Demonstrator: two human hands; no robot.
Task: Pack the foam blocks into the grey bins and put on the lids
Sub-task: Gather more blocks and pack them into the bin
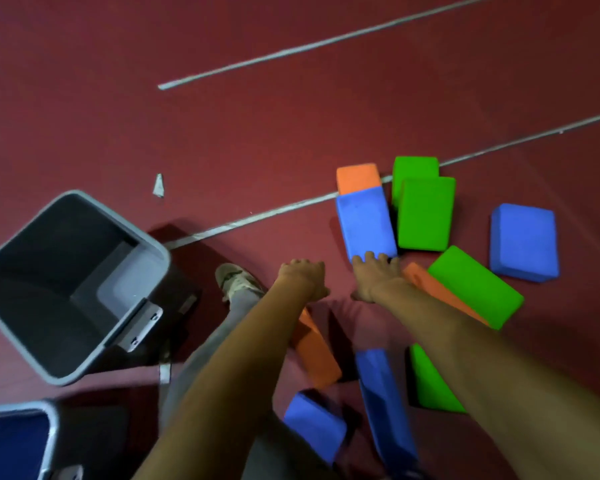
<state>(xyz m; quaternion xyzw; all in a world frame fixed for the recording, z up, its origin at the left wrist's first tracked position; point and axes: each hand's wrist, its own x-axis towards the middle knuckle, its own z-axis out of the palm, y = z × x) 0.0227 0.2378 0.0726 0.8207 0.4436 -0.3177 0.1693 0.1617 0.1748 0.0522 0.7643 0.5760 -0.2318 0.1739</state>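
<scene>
Nearest the camera, two bare forearms are stretched forward over a scatter of foam blocks on the dark red floor. An orange block is partly hidden under the left forearm, and two blue blocks and a green one lie below the right.

The right hand is held flat and open. Its spread fingertips are laid on the near short end of a blue block, and nothing is gripped. The left hand is seen just beside it, loosely curled, with nothing in it.

The long axis of this blue block runs away from the person, so it is met end-on. The right hand is the nearer. The left could be brought to its left long side.

The empty grey bin stands well apart to the left, beyond the left hand and a shoe. A carry across the body is therefore judged necessary. A second bin at the lower left edge is seen to hold something blue. No lids are in view.
</scene>
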